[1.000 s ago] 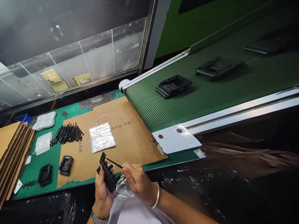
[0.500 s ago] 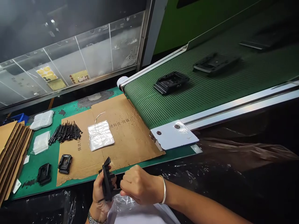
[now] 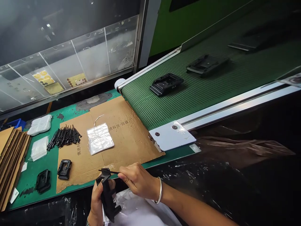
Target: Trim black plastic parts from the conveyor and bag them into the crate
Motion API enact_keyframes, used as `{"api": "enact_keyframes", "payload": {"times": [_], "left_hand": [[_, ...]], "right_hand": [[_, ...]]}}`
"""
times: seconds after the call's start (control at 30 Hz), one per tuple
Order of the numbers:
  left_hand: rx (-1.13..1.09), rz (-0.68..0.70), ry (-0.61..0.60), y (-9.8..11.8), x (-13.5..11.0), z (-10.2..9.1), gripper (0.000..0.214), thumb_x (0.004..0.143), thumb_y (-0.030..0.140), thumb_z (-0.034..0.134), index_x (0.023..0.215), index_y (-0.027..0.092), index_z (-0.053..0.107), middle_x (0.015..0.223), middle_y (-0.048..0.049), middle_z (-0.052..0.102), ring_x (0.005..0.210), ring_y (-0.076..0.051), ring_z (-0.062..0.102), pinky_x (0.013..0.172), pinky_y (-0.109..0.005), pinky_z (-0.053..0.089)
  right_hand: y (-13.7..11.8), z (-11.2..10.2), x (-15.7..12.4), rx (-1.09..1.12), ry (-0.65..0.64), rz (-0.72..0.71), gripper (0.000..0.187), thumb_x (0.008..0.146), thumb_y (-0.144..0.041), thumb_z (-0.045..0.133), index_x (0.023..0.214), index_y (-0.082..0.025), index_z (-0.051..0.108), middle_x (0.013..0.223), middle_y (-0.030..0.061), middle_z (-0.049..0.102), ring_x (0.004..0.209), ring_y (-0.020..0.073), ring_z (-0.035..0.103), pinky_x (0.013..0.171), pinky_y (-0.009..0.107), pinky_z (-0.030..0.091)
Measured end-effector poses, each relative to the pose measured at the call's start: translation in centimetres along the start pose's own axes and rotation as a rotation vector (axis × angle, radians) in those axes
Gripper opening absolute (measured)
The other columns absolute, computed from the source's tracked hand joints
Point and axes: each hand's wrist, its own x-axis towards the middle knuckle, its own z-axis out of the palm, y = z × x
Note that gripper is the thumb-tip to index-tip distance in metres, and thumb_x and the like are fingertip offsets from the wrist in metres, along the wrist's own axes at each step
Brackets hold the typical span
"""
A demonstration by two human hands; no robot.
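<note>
My left hand (image 3: pixel 96 199) is closed around a black plastic frame part (image 3: pixel 108 199), holding it on edge over my lap. Between the fingertips of my right hand (image 3: pixel 139 181) is a thin black rod (image 3: pixel 114 172), its far end lying across the top of the frame part. The rod's other end is hidden in the fingers. Two similar black parts, one on cardboard (image 3: pixel 64 169) and another on the green table (image 3: pixel 43 181), lie off to the left. A pile of thin black pins (image 3: pixel 64 136) is beyond them.
A green conveyor belt (image 3: pixel 141 106) on the right carries several black parts (image 3: pixel 166 84). Clear plastic bags (image 3: pixel 100 138) lie on a cardboard sheet (image 3: pixel 134 138). More bag stacks (image 3: pixel 39 148) and upright cardboard sheets (image 3: pixel 13 166) stand at the left.
My right hand has moved up, and the thin rod now shows across the frame part's top. My left hand has tilted the part and shifted it slightly down.
</note>
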Motion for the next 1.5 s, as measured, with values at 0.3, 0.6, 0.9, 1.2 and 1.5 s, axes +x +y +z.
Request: {"api": "enact_keyframes", "payload": {"times": [0.3, 0.6, 0.9, 1.2, 1.5], "left_hand": [[-0.139, -0.355, -0.411, -0.4, 2.0, -2.8, 0.05, 0.046, 0.056, 0.071, 0.076, 0.023, 0.05, 0.027, 0.0127, 0.019, 0.03, -0.004, 0.011, 0.027, -0.015, 0.01], [-0.21, -0.471, -0.301, 1.3, 1.2, -0.4, 0.042, 0.048, 0.044, 0.075, 0.07, 0.023, 0.046, 0.027, 0.0153, 0.013, 0.032, -0.002, 0.001, 0.027, -0.016, 0.003], [-0.204, -0.485, -0.228, -0.1, 2.4, -2.5, 0.035, 0.06, 0.051, 0.064, 0.071, 0.022, 0.049, 0.031, 0.014, 0.008, 0.033, -0.003, 0.0, 0.029, -0.017, -0.002], [-0.335, -0.381, -0.139, 0.3, 3.6, -3.3, 0.036, 0.075, 0.04, 0.05, 0.087, 0.008, 0.061, 0.057, -0.0016, 0.048, 0.04, -0.003, 0.029, 0.032, -0.012, 0.019], [-0.29, 0.134, 0.131, 4.3, 3.9, -4.4, 0.037, 0.06, 0.02, 0.057, 0.096, 0.013, 0.061, 0.085, -0.0065, 0.056, 0.072, -0.013, 0.052, 0.066, -0.024, 0.043]], "right_hand": [[6.1, 2.9, 0.1, -0.163, -0.173, 0.423, 0.033, 0.092, -0.031, 0.031, 0.072, -0.018, 0.054, 0.064, -0.0001, 0.058, 0.058, 0.0115, 0.053, 0.052, 0.021, 0.029], [12.6, 6.4, -1.4, -0.541, -0.107, 0.896, 0.021, 0.086, -0.019, 0.039, 0.089, -0.007, 0.056, 0.095, 0.0231, 0.055, 0.093, 0.0311, 0.05, 0.069, 0.037, 0.039], [2.7, 3.0, 3.6, 0.582, -0.057, 0.277, 0.03, 0.087, -0.035, 0.04, 0.101, -0.014, 0.056, 0.087, 0.0044, 0.061, 0.075, 0.0135, 0.057, 0.065, 0.024, 0.046], [5.0, 3.8, 4.9, 0.434, 0.148, 0.352, 0.017, 0.082, -0.027, 0.046, 0.083, -0.013, 0.056, 0.072, 0.0008, 0.057, 0.065, 0.0124, 0.052, 0.058, 0.022, 0.041], [9.6, 11.1, 0.5, -0.299, 0.054, 0.245, 0.017, 0.076, -0.006, 0.042, 0.075, -0.016, 0.057, 0.09, 0.0112, 0.058, 0.08, 0.0208, 0.05, 0.07, 0.032, 0.041]]}}
